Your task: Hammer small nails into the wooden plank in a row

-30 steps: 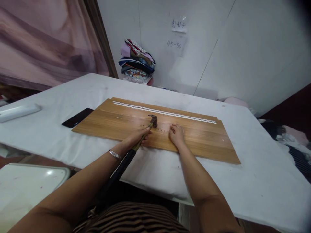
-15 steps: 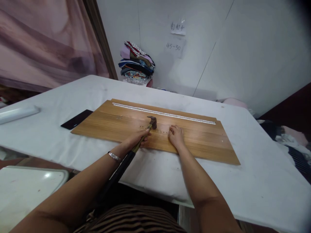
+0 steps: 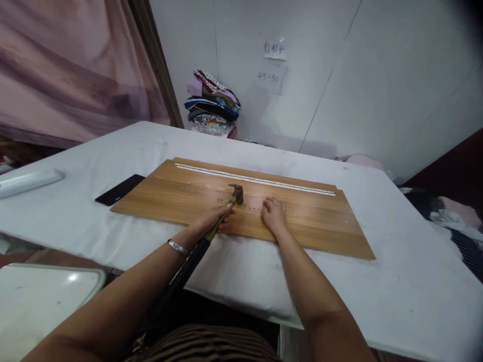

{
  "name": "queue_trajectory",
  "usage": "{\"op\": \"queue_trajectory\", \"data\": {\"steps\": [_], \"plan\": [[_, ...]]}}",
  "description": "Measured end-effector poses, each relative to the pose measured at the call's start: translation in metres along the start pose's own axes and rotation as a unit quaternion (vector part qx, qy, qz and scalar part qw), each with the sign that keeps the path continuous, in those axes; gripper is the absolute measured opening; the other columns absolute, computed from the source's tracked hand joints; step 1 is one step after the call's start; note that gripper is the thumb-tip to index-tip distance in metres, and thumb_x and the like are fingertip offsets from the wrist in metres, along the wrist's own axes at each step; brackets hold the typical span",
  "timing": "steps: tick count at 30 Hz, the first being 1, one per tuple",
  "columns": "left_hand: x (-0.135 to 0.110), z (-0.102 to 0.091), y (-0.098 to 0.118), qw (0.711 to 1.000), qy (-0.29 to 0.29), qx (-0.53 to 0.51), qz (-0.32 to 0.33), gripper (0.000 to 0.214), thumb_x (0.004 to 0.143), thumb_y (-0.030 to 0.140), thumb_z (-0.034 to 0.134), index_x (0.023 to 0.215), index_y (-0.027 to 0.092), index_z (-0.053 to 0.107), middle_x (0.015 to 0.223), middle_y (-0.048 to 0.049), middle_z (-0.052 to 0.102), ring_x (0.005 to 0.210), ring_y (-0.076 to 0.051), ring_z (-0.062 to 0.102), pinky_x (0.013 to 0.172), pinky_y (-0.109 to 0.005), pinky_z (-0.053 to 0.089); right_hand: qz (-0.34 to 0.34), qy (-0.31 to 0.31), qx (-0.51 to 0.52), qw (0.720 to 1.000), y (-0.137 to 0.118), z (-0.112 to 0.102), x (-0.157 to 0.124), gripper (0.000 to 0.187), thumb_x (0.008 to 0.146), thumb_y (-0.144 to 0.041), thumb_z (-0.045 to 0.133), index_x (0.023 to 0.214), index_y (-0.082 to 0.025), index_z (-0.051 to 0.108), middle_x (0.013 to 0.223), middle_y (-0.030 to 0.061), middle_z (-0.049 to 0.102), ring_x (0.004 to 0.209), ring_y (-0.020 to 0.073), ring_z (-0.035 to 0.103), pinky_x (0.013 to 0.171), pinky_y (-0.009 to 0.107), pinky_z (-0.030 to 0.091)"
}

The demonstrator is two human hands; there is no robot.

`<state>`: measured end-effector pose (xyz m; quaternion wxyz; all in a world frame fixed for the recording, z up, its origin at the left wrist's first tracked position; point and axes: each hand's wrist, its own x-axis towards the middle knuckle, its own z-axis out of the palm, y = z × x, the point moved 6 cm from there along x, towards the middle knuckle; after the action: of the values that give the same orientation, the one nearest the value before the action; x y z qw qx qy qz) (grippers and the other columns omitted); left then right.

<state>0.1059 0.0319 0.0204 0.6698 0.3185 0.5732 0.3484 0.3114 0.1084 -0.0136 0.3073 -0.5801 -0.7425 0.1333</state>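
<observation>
A long wooden board [image 3: 309, 221] lies on the white table [image 3: 396, 291]. My left hand [image 3: 213, 220] is closed round the shaft of a hammer [image 3: 237, 192], gripping it close to the head, which rests on the board beside a row of small nail heads [image 3: 251, 206]. The hammer's dark handle runs back under my left forearm. My right hand [image 3: 273, 213] rests on the board just right of the nails, fingers curled and pinched together; what they hold is too small to see. A strip of nails [image 3: 256, 179] runs along the board's far edge.
A black phone [image 3: 119, 189] lies left of the board. A white tube-like object [image 3: 28, 181] sits at the table's left edge. Folded clothes [image 3: 212, 103] are stacked against the wall behind. A white chair seat [image 3: 41, 296] is at lower left.
Both hands and the hammer stay in the same place on the board. The view has tilted slightly, shifting everything a little lower in the picture.
</observation>
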Motion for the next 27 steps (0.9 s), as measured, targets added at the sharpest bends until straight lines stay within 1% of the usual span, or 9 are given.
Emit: {"op": "queue_trajectory", "data": {"steps": [5, 9, 14, 19, 23, 27], "plan": [[0.001, -0.001, -0.002, 1.000, -0.012, -0.008, 0.004, 0.041, 0.083, 0.055, 0.062, 0.089, 0.015, 0.054, 0.056, 0.0072, 0.041, 0.037, -0.004, 0.031, 0.035, -0.018, 0.021, -0.005, 0.001, 0.002, 1.000, 0.001, 0.001, 0.000, 0.030, 0.086, -0.015, 0.050, 0.105, -0.018, 0.073, 0.126, 0.0121, 0.067, 0.122, 0.0265, 0.054, 0.106, 0.042, 0.032], [0.003, -0.003, -0.001, 1.000, -0.011, -0.010, 0.014, 0.040, 0.084, 0.054, 0.060, 0.090, 0.015, 0.054, 0.057, 0.0070, 0.042, 0.037, -0.004, 0.031, 0.035, -0.017, 0.021, -0.007, 0.000, -0.002, 1.000, 0.000, 0.000, 0.000, 0.029, 0.086, -0.015, 0.050, 0.103, -0.018, 0.073, 0.126, 0.0120, 0.066, 0.121, 0.0265, 0.054, 0.106, 0.042, 0.031], [0.005, -0.004, -0.004, 1.000, -0.010, -0.004, 0.009, 0.039, 0.083, 0.054, 0.060, 0.090, 0.015, 0.054, 0.056, 0.0072, 0.041, 0.037, -0.005, 0.031, 0.036, -0.018, 0.022, -0.006, 0.000, -0.006, 1.000, -0.001, -0.001, 0.000, 0.029, 0.087, -0.015, 0.050, 0.104, -0.018, 0.073, 0.126, 0.0114, 0.066, 0.120, 0.0252, 0.055, 0.106, 0.040, 0.032], [0.006, -0.003, -0.006, 1.000, -0.020, -0.007, 0.007, 0.045, 0.079, 0.059, 0.064, 0.089, 0.017, 0.054, 0.057, 0.0074, 0.041, 0.038, -0.005, 0.031, 0.037, -0.018, 0.020, -0.011, 0.000, -0.004, 1.000, -0.001, -0.001, 0.000, 0.030, 0.085, -0.014, 0.050, 0.103, -0.019, 0.074, 0.125, 0.0119, 0.067, 0.120, 0.0252, 0.054, 0.106, 0.041, 0.032], [0.010, -0.004, -0.010, 1.000, -0.021, -0.007, -0.006, 0.044, 0.081, 0.060, 0.061, 0.088, 0.017, 0.053, 0.056, 0.0079, 0.041, 0.037, -0.005, 0.030, 0.037, -0.020, 0.021, -0.014, 0.008, 0.004, 1.000, 0.000, 0.000, -0.001, 0.030, 0.084, -0.014, 0.050, 0.103, -0.019, 0.074, 0.124, 0.0113, 0.067, 0.118, 0.0249, 0.056, 0.106, 0.041, 0.033], [0.013, -0.006, -0.012, 1.000, -0.025, -0.009, 0.001, 0.047, 0.079, 0.063, 0.063, 0.089, 0.018, 0.053, 0.057, 0.0077, 0.042, 0.038, -0.005, 0.031, 0.037, -0.021, 0.021, -0.018, 0.015, 0.002, 1.000, 0.000, 0.000, -0.001, 0.029, 0.083, -0.014, 0.051, 0.100, -0.019, 0.074, 0.122, 0.0106, 0.068, 0.116, 0.0251, 0.057, 0.105, 0.041, 0.034]]}}
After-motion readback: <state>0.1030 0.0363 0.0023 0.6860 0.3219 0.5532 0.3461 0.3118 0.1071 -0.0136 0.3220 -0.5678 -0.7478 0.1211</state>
